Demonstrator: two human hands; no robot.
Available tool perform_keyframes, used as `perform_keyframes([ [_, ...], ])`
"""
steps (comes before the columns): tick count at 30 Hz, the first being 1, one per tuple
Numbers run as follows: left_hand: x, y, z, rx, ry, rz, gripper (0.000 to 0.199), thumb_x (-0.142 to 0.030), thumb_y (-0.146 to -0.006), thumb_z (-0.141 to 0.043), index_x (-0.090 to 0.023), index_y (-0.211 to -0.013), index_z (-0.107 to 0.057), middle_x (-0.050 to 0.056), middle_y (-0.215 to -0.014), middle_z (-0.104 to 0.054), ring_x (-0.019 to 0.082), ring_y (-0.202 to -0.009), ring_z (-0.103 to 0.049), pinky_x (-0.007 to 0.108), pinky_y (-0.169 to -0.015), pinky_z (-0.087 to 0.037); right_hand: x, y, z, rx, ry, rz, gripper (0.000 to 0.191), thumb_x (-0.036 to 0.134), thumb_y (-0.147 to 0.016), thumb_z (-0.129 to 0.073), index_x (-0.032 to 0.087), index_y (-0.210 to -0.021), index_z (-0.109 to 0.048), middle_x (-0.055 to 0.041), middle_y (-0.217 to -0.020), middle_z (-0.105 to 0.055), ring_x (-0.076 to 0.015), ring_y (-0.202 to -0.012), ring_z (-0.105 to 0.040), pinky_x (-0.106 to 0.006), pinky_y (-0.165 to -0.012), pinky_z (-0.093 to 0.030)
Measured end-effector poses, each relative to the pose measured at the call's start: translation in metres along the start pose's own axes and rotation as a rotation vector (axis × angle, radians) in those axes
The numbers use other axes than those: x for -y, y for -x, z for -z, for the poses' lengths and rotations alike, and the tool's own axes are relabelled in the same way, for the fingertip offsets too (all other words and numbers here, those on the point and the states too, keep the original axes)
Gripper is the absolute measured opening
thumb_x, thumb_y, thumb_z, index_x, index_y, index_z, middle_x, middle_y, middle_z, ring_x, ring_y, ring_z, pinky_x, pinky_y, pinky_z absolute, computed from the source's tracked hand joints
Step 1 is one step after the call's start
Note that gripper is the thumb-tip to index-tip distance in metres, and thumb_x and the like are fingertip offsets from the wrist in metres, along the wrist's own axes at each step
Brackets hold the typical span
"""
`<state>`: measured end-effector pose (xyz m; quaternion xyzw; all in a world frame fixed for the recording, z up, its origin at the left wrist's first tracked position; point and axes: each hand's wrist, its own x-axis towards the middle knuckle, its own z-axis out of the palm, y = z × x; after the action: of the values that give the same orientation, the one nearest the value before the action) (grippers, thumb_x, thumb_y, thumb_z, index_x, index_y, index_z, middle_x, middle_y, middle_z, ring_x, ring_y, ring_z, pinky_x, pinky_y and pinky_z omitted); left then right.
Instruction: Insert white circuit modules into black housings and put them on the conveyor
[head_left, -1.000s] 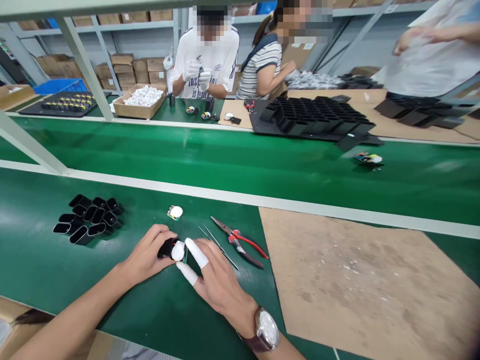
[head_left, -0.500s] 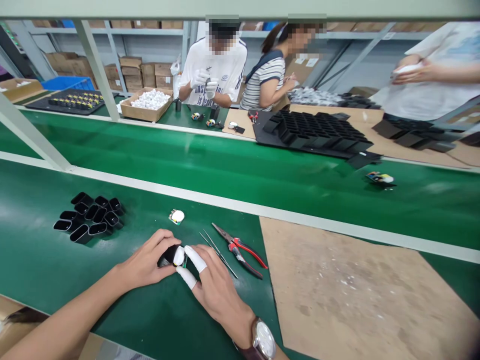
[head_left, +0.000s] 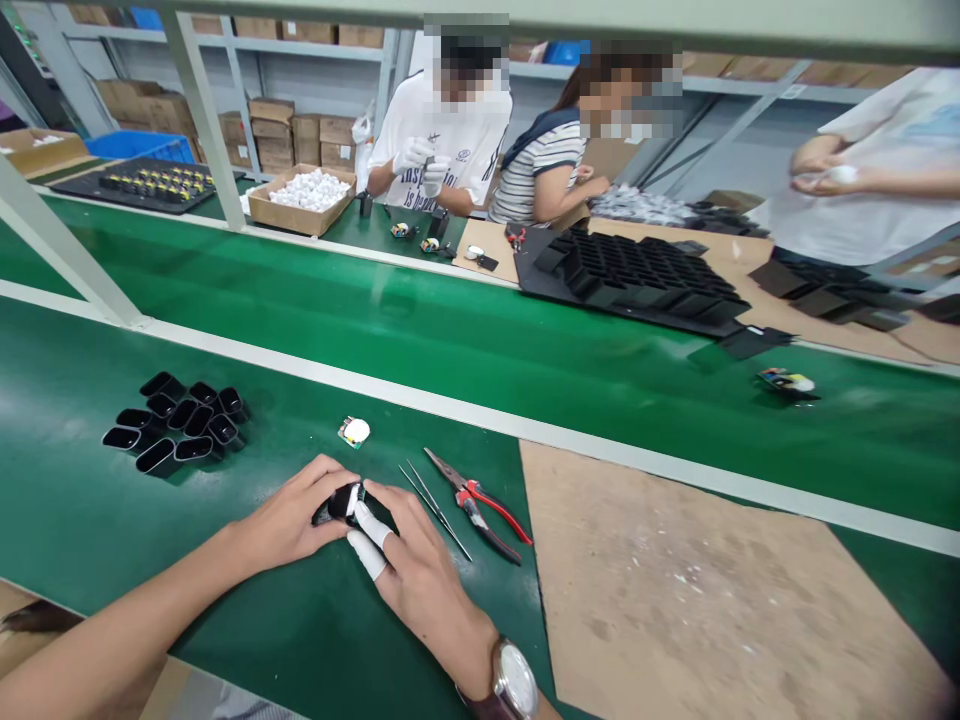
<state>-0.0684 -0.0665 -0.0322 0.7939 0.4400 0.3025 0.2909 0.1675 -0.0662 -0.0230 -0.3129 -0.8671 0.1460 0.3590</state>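
Observation:
My left hand (head_left: pixel 304 510) is closed round a black housing (head_left: pixel 341 503) above the green bench. At the open end of the housing sits a circuit board with a white pad (head_left: pixel 355 499), mostly inside it. White covers sheathe two fingers of my right hand (head_left: pixel 412 550), which presses and grips the board from the right. A second board with a round white pad (head_left: pixel 355 431) lies just beyond my hands. Tweezers (head_left: pixel 436 510) and red-handled pliers (head_left: pixel 480 505) lie to the right of my right hand.
Several black housings (head_left: pixel 180 422) stand at the left. A brown board (head_left: pixel 705 580) covers the right of the bench. Beyond a white rail (head_left: pixel 375 384), a green belt (head_left: pixel 420 320) carries another circuit board (head_left: pixel 787 383). People work behind it, near a tray of black housings (head_left: pixel 645 275).
The white-padded board has gone deeper into the black housing, and my right fingers have shifted left with it. The circuit board on the belt has moved right. The view has shifted slightly.

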Motion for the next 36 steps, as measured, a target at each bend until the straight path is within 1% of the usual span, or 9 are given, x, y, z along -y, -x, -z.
perform_keyframes([
  [5,0.001,0.0,0.002,0.028,0.02,0.002,0.048,-0.027,-0.101,-0.068,-0.027,-0.146,-0.053,0.01,-0.12,-0.062,0.023,-0.104,-0.067,0.038,-0.091,-0.061,-0.004,-0.002,-0.005,-0.045,-0.102,-0.029,0.031,0.017,-0.102,-0.064,0.023,-0.132,-0.064,-0.0145,-0.139,-0.064,-0.0278,-0.126,-0.065,-0.049,-0.1,-0.063],
  [9,-0.003,-0.001,0.005,0.063,0.065,-0.079,0.045,-0.03,-0.103,-0.068,-0.025,-0.146,-0.056,0.012,-0.124,-0.068,0.027,-0.118,-0.063,0.042,-0.102,-0.057,-0.008,0.001,-0.005,-0.099,-0.152,-0.057,0.036,0.017,-0.101,-0.064,0.023,-0.137,-0.059,-0.0114,-0.122,-0.068,-0.0245,-0.111,-0.069,-0.043,-0.092,-0.065],
  [11,-0.006,-0.002,0.006,0.088,0.057,-0.088,0.036,-0.03,-0.104,-0.067,-0.024,-0.139,-0.062,0.012,-0.123,-0.071,0.028,-0.121,-0.062,0.044,-0.105,-0.055,-0.009,0.002,-0.004,-0.078,-0.124,-0.079,0.039,0.017,-0.101,-0.061,0.022,-0.14,-0.057,-0.0113,-0.118,-0.067,-0.0248,-0.108,-0.069,-0.043,-0.09,-0.065],
  [15,-0.009,-0.003,0.008,0.11,0.033,-0.061,0.027,-0.029,-0.104,-0.065,-0.023,-0.13,-0.067,0.011,-0.121,-0.073,0.028,-0.121,-0.063,0.044,-0.104,-0.054,-0.008,0.001,-0.002,-0.016,-0.073,-0.049,0.034,0.015,-0.103,-0.057,0.021,-0.136,-0.06,-0.0141,-0.127,-0.064,-0.0261,-0.115,-0.066,-0.044,-0.095,-0.064],
  [19,-0.009,-0.003,0.007,0.108,0.025,-0.05,0.028,-0.027,-0.103,-0.066,-0.023,-0.131,-0.066,0.01,-0.123,-0.072,0.027,-0.122,-0.064,0.043,-0.105,-0.053,-0.008,-0.003,0.001,0.039,-0.008,0.024,0.029,0.013,-0.103,-0.056,0.019,-0.131,-0.062,-0.0145,-0.127,-0.065,-0.027,-0.114,-0.065,-0.045,-0.094,-0.063],
  [27,-0.007,-0.002,0.0,0.074,-0.007,-0.091,0.033,-0.02,-0.099,-0.065,-0.022,-0.133,-0.063,0.01,-0.123,-0.072,0.028,-0.119,-0.065,0.044,-0.102,-0.051,-0.005,-0.001,0.006,0.106,0.157,0.077,0.033,0.007,-0.1,-0.051,0.018,-0.128,-0.065,-0.0163,-0.126,-0.066,-0.0283,-0.107,-0.064,-0.046,-0.087,-0.062],
  [30,-0.006,-0.002,-0.002,0.019,-0.03,-0.089,0.034,-0.016,-0.096,-0.065,-0.022,-0.129,-0.063,0.009,-0.117,-0.073,0.027,-0.112,-0.066,0.044,-0.099,-0.051,-0.008,-0.002,0.01,0.085,0.137,0.03,0.036,0.014,-0.106,-0.05,0.02,-0.14,-0.058,-0.0131,-0.125,-0.068,-0.0261,-0.107,-0.066,-0.043,-0.089,-0.061],
  [34,-0.004,0.0,0.001,-0.025,-0.106,-0.071,0.037,-0.016,-0.096,-0.065,-0.024,-0.132,-0.06,0.009,-0.118,-0.073,0.027,-0.114,-0.067,0.046,-0.102,-0.05,-0.023,0.001,0.015,-0.027,0.36,-0.099,0.038,0.021,-0.108,-0.051,0.012,-0.144,-0.053,-0.0174,-0.12,-0.068,-0.0302,-0.108,-0.066,-0.047,-0.09,-0.06],
  [36,-0.003,0.001,0.002,-0.028,-0.134,-0.058,0.037,-0.02,-0.097,-0.068,-0.025,-0.132,-0.059,0.008,-0.121,-0.073,0.027,-0.116,-0.068,0.047,-0.104,-0.05,-0.031,0.005,0.015,-0.006,0.531,-0.156,0.035,0.02,-0.106,-0.053,0.008,-0.139,-0.056,-0.0203,-0.116,-0.067,-0.0337,-0.105,-0.066,-0.05,-0.088,-0.06],
])
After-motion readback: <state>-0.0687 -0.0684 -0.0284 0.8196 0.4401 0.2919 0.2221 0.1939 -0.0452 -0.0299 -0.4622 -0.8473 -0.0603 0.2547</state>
